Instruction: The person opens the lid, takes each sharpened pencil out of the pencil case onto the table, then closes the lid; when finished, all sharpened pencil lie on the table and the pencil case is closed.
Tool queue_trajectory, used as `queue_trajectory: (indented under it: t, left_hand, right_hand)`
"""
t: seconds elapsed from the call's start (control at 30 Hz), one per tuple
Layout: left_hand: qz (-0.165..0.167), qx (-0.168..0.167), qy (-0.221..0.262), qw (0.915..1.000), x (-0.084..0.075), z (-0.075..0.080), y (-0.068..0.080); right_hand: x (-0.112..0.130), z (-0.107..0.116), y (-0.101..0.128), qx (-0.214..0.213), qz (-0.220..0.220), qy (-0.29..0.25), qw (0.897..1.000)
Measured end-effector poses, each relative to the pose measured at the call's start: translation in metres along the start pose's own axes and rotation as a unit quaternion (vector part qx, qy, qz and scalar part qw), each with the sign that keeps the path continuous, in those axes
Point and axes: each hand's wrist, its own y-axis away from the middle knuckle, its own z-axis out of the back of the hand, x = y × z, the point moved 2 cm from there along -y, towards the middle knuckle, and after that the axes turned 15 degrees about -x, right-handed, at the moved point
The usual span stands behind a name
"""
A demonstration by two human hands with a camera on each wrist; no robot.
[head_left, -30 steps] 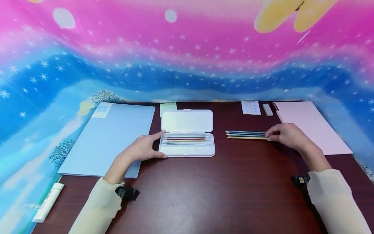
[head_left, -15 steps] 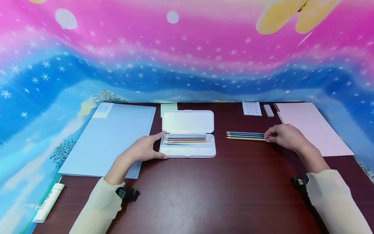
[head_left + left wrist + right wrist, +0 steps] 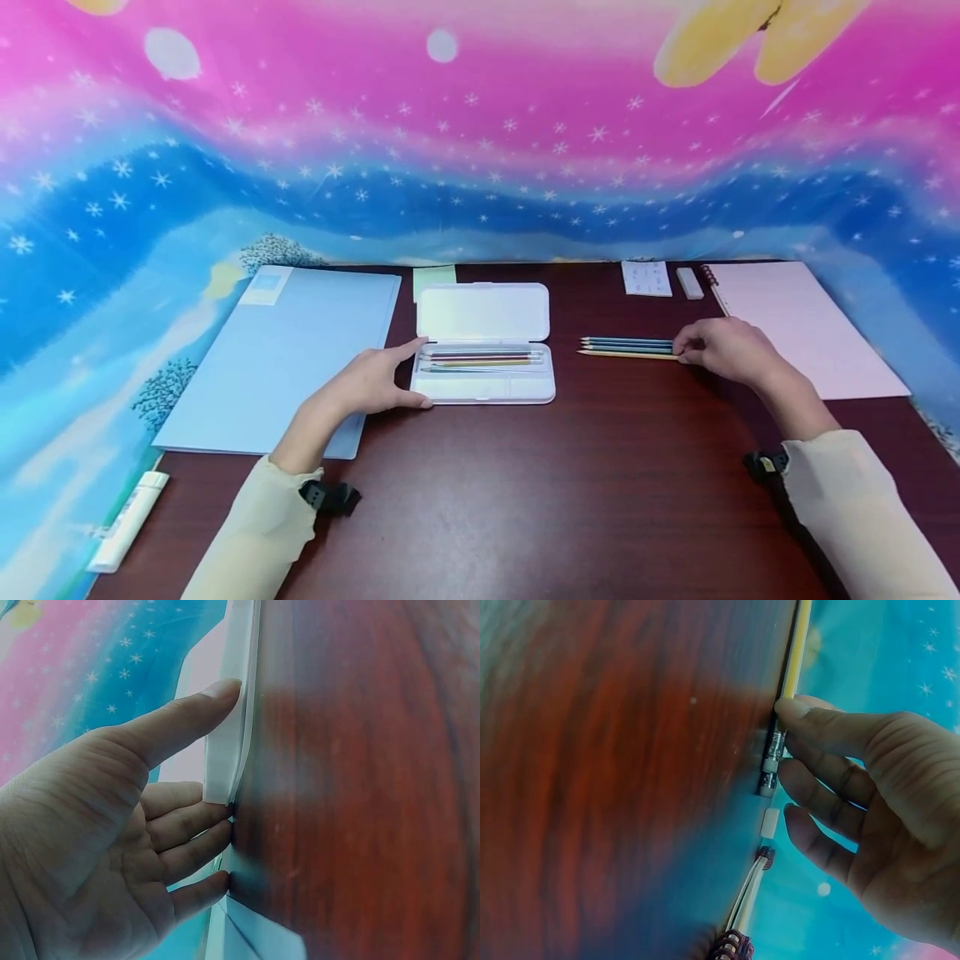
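Three pencils (image 3: 626, 347): my right hand (image 3: 726, 350) pinches their ends, metal ferrules clear only from the wrist. My left hand (image 3: 371, 382), fingers straight, braces the pencil case (image 3: 483, 390).

The dark reddish-brown wooden table (image 3: 570, 492) has a smooth, faintly glossy finish. The open white plastic pencil case (image 3: 483, 350) looks smooth with a soft sheen. The loose wooden pencils (image 3: 626, 347) carry painted barrels and shiny metal ferrules (image 3: 769, 754). The pale blue folder (image 3: 281, 354) and the pink spiral-bound notebook (image 3: 806, 325) look matt. The printed starry backdrop (image 3: 480, 142) looks like slightly rippled cloth.
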Motion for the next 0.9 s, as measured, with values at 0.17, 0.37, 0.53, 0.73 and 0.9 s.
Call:
queue_trajectory:
  t: [0.17,0.37,0.53,0.73,0.9]
  left_hand:
    - [0.005,0.001,0.003,1.0,0.002,-0.002,0.002]
    - [0.003,-0.004,0.0,1.0,0.002,0.0,0.001]
    - [0.001,-0.004,-0.001,1.0,0.001,0.003,0.0]
    - [0.0,-0.003,-0.001,1.0,0.001,0.001,0.0]
    - [0.0,-0.003,0.001,1.0,0.002,0.0,-0.001]
  right_hand:
    - [0.003,0.003,0.0,-0.018,-0.001,-0.008,1.0]
    - [0.016,0.014,-0.002,-0.059,0.013,-0.066,0.996]
    - [0.042,0.018,-0.013,-0.069,0.055,-0.091,0.992]
    - [0.083,0.002,-0.027,-0.065,0.103,-0.108,0.987]
    - [0.125,-0.014,-0.039,-0.031,0.141,-0.129,0.981]
